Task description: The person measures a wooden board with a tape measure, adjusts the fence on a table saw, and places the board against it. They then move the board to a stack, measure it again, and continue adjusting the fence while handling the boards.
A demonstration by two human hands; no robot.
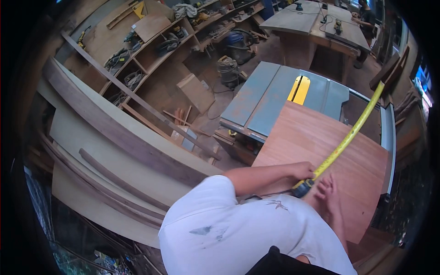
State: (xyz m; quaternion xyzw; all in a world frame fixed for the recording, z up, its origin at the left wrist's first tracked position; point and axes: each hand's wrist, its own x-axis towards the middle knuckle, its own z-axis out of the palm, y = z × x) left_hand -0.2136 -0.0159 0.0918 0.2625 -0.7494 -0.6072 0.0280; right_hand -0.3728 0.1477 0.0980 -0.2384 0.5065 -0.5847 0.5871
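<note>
A tape measure with a black case is close to my body, over a reddish plywood panel. Its long yellow blade is pulled out and stretches up and right past the panel's far edge. My left hand is closed at the blade just beyond the case, though its fingertips are partly hidden. On the other side of the case, my right hand has its fingers apart and bent, close to the blade and holding nothing visible. The panel lies partly across the table saw.
The saw's yellow insert shows beyond the panel, with a rail on the right. Long boards lie at left. Shop vacuums stand on the floor near tool shelves. Another person is at a far workbench.
</note>
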